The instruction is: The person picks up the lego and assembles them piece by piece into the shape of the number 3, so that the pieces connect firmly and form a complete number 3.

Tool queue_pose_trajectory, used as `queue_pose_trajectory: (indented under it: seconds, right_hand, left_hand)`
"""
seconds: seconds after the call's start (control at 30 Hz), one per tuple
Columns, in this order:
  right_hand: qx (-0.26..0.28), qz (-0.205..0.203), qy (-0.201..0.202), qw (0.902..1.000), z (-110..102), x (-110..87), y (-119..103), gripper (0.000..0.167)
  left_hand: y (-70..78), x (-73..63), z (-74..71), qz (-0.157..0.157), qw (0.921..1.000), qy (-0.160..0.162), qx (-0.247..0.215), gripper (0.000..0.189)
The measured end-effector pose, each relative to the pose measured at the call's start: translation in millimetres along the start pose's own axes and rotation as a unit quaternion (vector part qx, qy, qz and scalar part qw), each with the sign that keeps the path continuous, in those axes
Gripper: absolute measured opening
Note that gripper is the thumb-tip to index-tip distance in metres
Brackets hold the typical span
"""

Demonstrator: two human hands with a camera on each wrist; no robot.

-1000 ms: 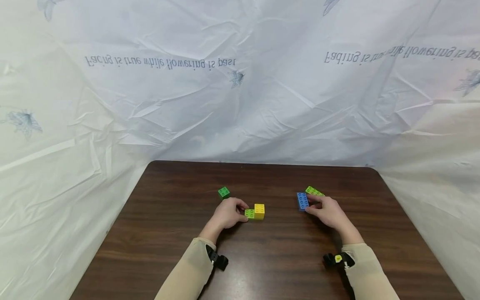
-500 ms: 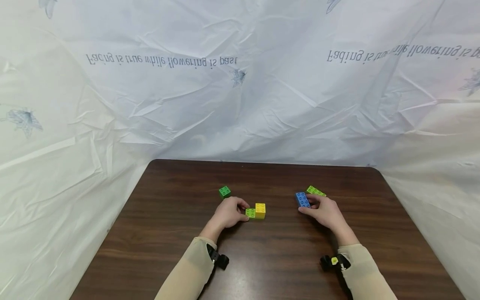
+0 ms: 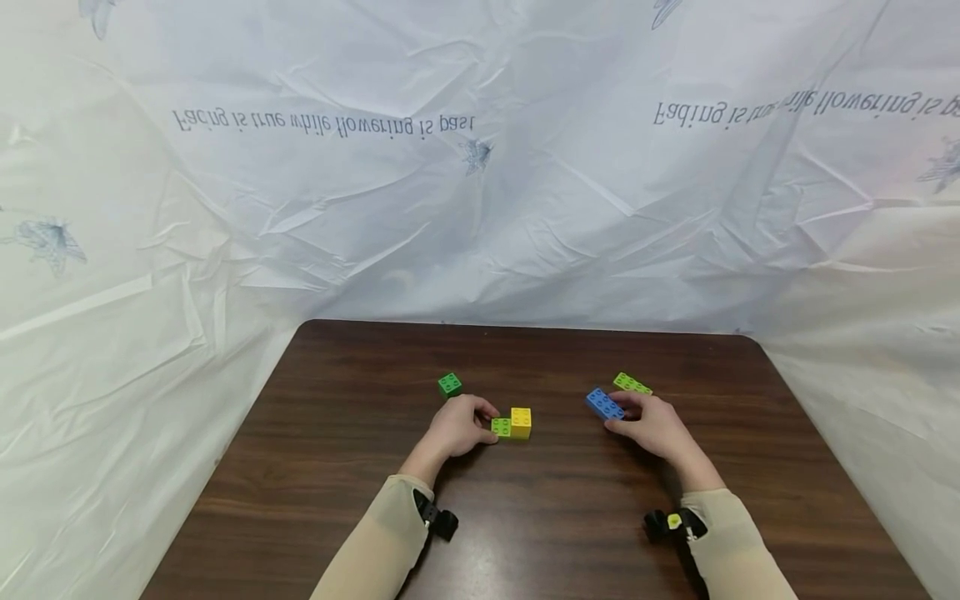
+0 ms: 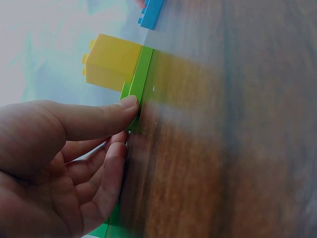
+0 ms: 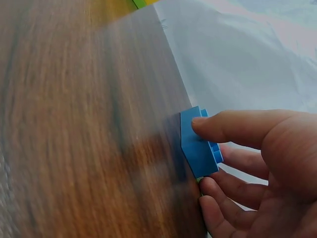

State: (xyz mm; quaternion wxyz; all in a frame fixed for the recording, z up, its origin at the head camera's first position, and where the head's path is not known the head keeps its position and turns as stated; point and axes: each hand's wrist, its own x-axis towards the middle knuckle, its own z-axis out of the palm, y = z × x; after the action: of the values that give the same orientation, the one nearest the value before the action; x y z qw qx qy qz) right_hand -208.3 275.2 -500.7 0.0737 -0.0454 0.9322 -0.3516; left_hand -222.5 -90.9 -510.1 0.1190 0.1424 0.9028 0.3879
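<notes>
In the head view my left hand holds the left end of a flat light green building brick between thumb and fingers. A taller yellow brick is stacked on that brick's right end. The left wrist view shows the thumb on the side of the light green brick, low over the wood. Farther right, my right hand pinches a blue brick, which lies slantwise with its studs up. In the right wrist view the thumb presses one side of the blue brick; the fingers behind it are partly hidden.
A small dark green brick sits just beyond the left hand. Another light green brick lies behind the right hand's fingers. The dark wooden table ends at a white plastic sheet with printed text.
The blue brick has turned in my right hand's fingers, its far end swinging left from nearly straight to slanted. My left hand and the light green and yellow bricks stay in place.
</notes>
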Motion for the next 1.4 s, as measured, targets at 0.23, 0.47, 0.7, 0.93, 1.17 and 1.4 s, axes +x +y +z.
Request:
queue_pose_trajectory:
  seconds: [0.23,0.47,0.7,0.93,1.17,1.4]
  right_hand:
    - [-0.009,0.01,0.003,0.9999,-1.1,-1.2,1.0,0.058]
    - [0.0,0.019,-0.005,0.9998,-4.2,-2.1,2.2,0.052]
    - [0.003,0.031,-0.005,0.9995,-3.4,-1.6,3.8,0.054]
    - [-0.002,0.048,-0.001,0.9989,-6.3,-1.0,1.4,0.053]
    - [-0.007,0.049,0.004,0.9988,-6.3,0.2,1.5,0.053]
    - [-0.01,0.045,0.004,0.9989,-7.2,1.1,2.9,0.051]
  left_hand:
    - [-0.1,-0.5,0.0,0.001,1.0,-0.002,0.001,0.027]
    - [-0.2,-0.5,0.3,0.0,1.0,-0.004,0.002,0.026]
    - [1.0,-0.4,-0.5,-0.001,1.0,-0.005,0.004,0.026]
    - [2.6,-0.7,-1.6,0.0,1.0,-0.004,0.002,0.026]
    - [1.9,-1.2,-1.6,0.001,1.0,-0.004,-0.001,0.026]
    - [0.9,-1.5,-1.7,0.002,1.0,-0.003,-0.005,0.026]
